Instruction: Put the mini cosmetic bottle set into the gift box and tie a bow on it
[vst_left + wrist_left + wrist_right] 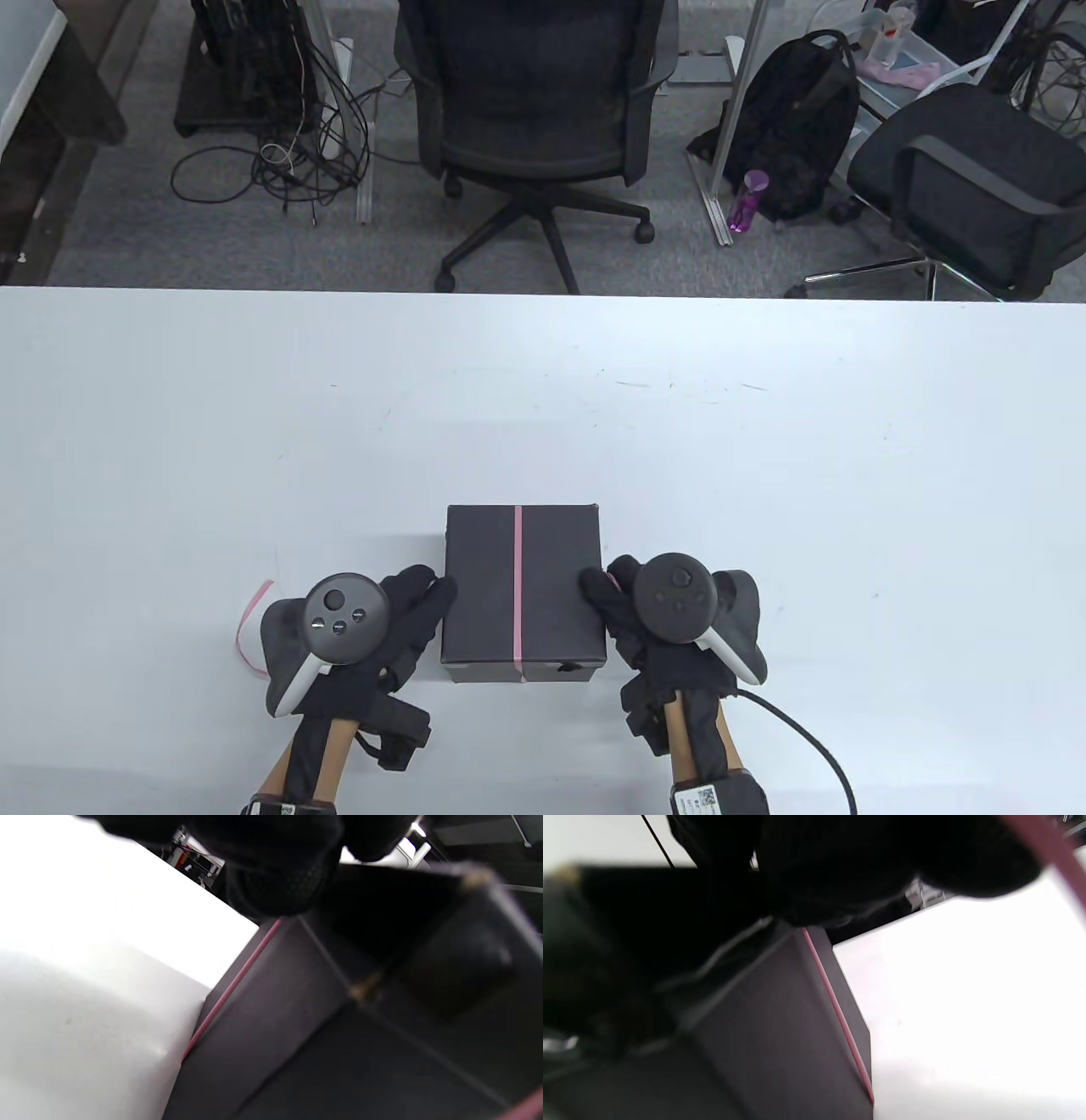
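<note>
Table view: stiff, light-looking box [522,594] flanked by left hand [373,620] and right hand [645,611], fingers on its sides, each apparently pinching slippery ribbon [517,586]; best held by side walls.

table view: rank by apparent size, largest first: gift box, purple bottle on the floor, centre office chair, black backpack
1. Centre office chair, largest, though cut off at the top edge.
2. Gift box and black backpack look alike in area; the box is nearer the camera, so I won't rank them.
3. Purple bottle, clearly smallest.
</note>
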Demonstrator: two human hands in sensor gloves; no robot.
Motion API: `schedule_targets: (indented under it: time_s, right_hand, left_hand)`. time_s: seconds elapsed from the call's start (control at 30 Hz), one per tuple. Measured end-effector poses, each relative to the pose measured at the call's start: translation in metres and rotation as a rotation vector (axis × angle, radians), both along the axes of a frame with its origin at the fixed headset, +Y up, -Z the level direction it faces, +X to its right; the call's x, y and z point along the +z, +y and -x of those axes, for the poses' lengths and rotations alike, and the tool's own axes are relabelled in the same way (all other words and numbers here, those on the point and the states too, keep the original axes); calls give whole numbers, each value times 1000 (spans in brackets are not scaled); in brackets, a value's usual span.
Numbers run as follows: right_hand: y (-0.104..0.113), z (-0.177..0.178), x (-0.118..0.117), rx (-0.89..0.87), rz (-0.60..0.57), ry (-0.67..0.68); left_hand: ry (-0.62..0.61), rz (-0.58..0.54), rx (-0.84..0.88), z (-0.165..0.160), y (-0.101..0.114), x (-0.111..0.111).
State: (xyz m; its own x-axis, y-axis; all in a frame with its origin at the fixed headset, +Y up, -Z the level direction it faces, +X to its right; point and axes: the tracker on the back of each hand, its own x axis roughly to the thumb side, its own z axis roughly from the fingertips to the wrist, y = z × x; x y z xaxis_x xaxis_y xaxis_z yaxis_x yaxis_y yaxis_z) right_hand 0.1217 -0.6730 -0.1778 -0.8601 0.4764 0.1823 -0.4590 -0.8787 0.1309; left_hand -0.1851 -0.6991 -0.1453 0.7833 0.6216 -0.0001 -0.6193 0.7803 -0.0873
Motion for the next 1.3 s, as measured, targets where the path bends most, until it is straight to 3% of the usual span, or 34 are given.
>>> schedule_targets:
  time_s: [0.1, 0.23, 0.33, 0.43, 0.53, 0.63, 0.77, 0.93, 1.1, 1.3]
  right_hand:
    - [10, -11, 3, -125, -29, -29]
    - [9, -27, 3, -643, 16, -7]
    - [6, -29, 2, -968, 95, 126]
    - [6, -26, 1, -1117, 129, 252]
    - [11, -23, 4, -1148, 129, 365]
    - [24, -22, 10, -1081, 25, 404]
    - [34, -29, 15, -840, -121, 296]
    - [27, -46, 10, -245, -255, 44]
    - [1, -59, -5, 84, -149, -109]
    - [-35, -77, -18, 219, 65, -212]
  left_hand:
    - [20, 7, 116, 11, 6, 0]
    - [-15, -7, 458, 24, 11, 1]
    - [-96, -36, 708, 25, 12, 2]
    - [-150, -58, 829, 25, 16, 4]
    - [-209, -110, 873, 26, 21, 6]
    - [-218, -173, 863, 30, 28, 10]
    - [-151, -193, 728, 39, 31, 11]
    - [93, -197, 229, 51, 24, 6]
    - [221, -96, -76, 58, -2, -6]
    - [278, 58, -190, 70, -37, -17]
